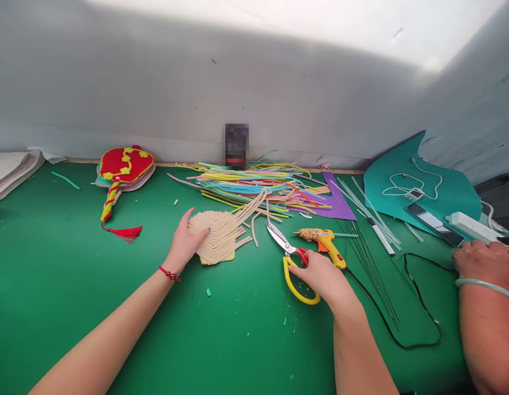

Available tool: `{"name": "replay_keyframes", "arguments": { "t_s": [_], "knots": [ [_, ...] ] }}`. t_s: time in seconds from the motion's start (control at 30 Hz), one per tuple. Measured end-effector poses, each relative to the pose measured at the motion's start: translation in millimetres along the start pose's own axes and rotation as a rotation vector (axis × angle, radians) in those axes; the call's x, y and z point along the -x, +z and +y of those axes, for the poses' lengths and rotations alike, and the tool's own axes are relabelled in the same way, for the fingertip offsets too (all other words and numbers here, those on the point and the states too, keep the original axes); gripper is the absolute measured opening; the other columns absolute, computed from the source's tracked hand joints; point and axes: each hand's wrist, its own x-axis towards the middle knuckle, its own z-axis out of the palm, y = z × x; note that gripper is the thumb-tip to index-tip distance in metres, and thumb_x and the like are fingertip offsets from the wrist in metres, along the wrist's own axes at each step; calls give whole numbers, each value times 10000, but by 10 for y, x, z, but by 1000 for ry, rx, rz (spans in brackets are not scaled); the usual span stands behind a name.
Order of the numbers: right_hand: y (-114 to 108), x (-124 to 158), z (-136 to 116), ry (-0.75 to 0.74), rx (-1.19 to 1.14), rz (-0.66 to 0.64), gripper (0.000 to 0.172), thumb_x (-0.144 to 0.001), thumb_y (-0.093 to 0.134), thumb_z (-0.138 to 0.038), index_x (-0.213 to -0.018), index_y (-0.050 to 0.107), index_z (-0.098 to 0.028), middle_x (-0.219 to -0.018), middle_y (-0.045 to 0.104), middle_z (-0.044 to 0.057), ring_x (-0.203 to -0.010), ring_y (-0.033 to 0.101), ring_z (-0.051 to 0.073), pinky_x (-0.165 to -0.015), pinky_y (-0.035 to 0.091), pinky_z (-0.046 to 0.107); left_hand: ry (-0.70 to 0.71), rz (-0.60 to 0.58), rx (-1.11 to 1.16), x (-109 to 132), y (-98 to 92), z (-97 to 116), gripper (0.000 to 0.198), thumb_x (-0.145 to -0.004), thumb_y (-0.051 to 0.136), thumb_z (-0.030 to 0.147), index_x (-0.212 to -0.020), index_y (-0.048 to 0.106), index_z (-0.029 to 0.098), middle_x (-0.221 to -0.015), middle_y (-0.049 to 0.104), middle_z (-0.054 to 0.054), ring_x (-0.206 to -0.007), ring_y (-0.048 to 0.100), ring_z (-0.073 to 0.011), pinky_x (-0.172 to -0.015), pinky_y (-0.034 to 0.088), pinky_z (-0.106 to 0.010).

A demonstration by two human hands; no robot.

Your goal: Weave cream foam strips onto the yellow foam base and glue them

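Observation:
My left hand point(184, 241) lies flat with its fingers spread on the left edge of a beige woven piece point(221, 233), whose loose strips stick out to the upper right. My right hand point(320, 274) rests on the handles of yellow-and-red scissors point(293, 263) lying on the green table point(73, 285), blades pointing up and left. Its fingers curl at the handle loops. A yellow glue gun point(324, 241) lies just beyond the right hand.
A pile of coloured strips point(254, 186) sits behind the woven piece. A red and yellow fan with a tassel point(120, 170) lies at the back left. Purple and teal sheets, thin wires, a black cord, a phone and a power strip lie right, where another person's hand point(485, 263) rests.

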Motion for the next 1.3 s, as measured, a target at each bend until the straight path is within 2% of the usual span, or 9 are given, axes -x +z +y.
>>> {"name": "replay_keyframes", "arguments": {
  "t_s": [0.17,0.3,0.43,0.53,0.63,0.73,0.9,1.1,1.3],
  "knots": [
    [-9,-10,127,5,-32,36,335,-741,621,-517,-608,522,-226,-624,598,64,-541,560,210,-456,323,299,74,-81,-115,-22,-14,-29,601,-672,715,336,-1239,559,211,-1274,587,-95,-1168,544,-295,-1024,398,-416],
    [-77,30,118,58,-108,178,357,-796,561,-536,-619,592,-227,-683,628,82,-614,585,233,-485,350,319,66,-54,-167,-3,-10,-38,591,-646,729,319,-1211,586,217,-1232,608,-90,-1132,559,-299,-1014,398,-414],
    [40,-26,-85,-198,-255,361,197,-864,527,-365,-856,652,-213,-933,668,74,-807,617,223,-674,442,334,184,-26,-282,-4,-10,-61,557,-682,690,322,-1219,595,212,-1172,609,-94,-1111,558,-296,-1007,399,-400],
    [249,-123,-306,-379,-253,304,167,-889,512,-307,-915,637,-200,-979,648,77,-858,613,210,-741,455,326,230,-69,-348,-39,-17,-107,569,-725,650,341,-1272,564,210,-1136,607,-86,-1077,570,-275,-978,420,-375],
    [410,-221,-477,-435,-155,278,109,-882,545,-262,-928,617,-194,-977,636,68,-853,611,198,-705,457,307,239,-98,-423,-86,-22,-163,587,-761,607,329,-1321,521,175,-1131,603,-88,-1058,573,-255,-960,433,-369],
    [450,-295,-578,-458,-34,303,86,-887,560,-264,-876,602,-190,-920,633,60,-862,605,199,-661,439,286,245,-112,-445,-118,-18,-198,589,-772,596,310,-1334,509,155,-1121,605,-84,-1041,573,-240,-950,439,-361],
    [377,-334,-736,-431,157,271,163,-932,498,-314,-916,586,-178,-980,636,75,-916,606,197,-673,432,274,265,-124,-437,-125,-11,-211,588,-770,609,303,-1337,509,184,-1073,611,-59,-1001,586,-223,-926,456,-345],
    [250,-314,-893,-342,259,186,143,-888,472,-130,-927,609,-147,-1020,657,116,-898,640,217,-643,434,277,306,-130,-455,-116,-1,-239,569,-778,609,286,-1330,510,183,-1089,603,-64,-1007,588,-220,-936,456,-352],
    [11,-137,-639,-279,249,188,139,-874,488,-174,-836,621,-180,-856,692,101,-809,660,234,-611,435,286,446,-41,-603,-8,-43,-114,534,-847,552,275,-1356,456,146,-1320,498,-139,-1229,461,-271,-1053,368,-422]
  ]
}}
